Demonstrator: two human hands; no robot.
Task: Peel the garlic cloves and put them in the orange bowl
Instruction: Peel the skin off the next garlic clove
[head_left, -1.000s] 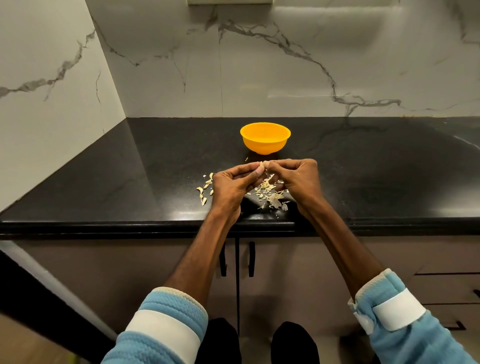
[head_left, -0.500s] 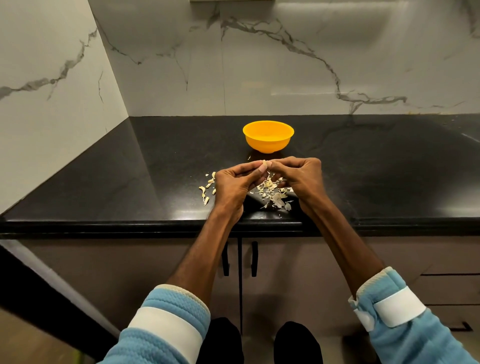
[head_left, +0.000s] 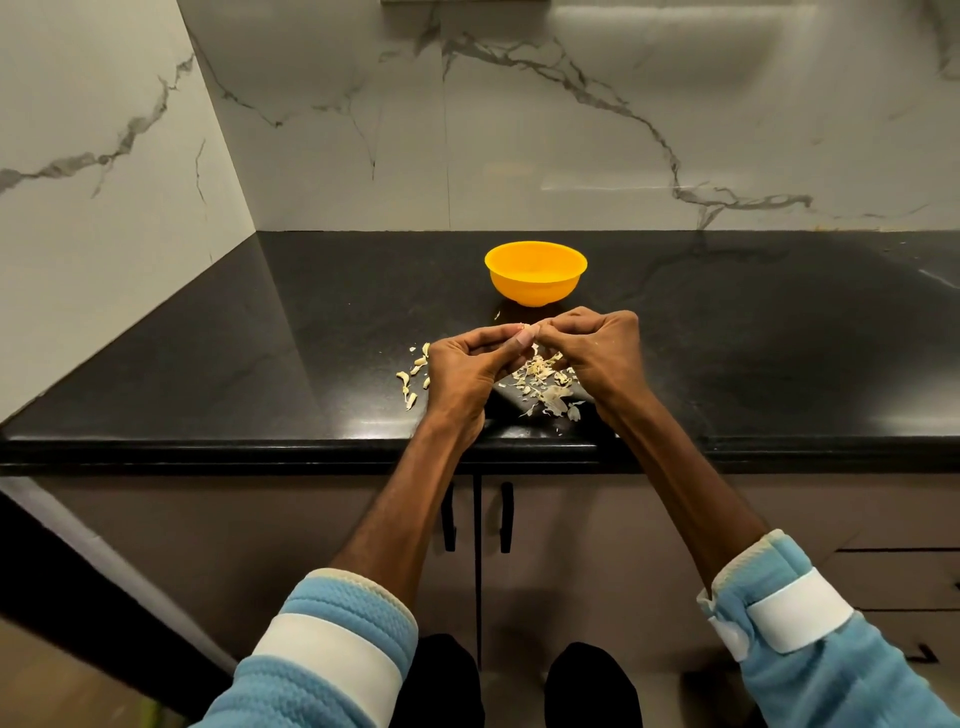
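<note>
Garlic clove (head_left: 523, 327) mostly hidden, pinched in the curled grip of left hand (head_left: 462, 371) and right hand (head_left: 597, 348) over papery peels (head_left: 545, 387) on glossy black worktop (head_left: 311, 338), near the smooth round orange bowl (head_left: 535, 291).

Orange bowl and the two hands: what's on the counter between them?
Head view: mostly bare black counter between the orange bowl and the left hand and right hand pinching a garlic clove; only one small peel scrap lies there.

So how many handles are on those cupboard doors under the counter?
2: a left handle on the left door, a right handle on the right door, side by side at the gap between them. Drawers at far right may have more; unclear.
</note>
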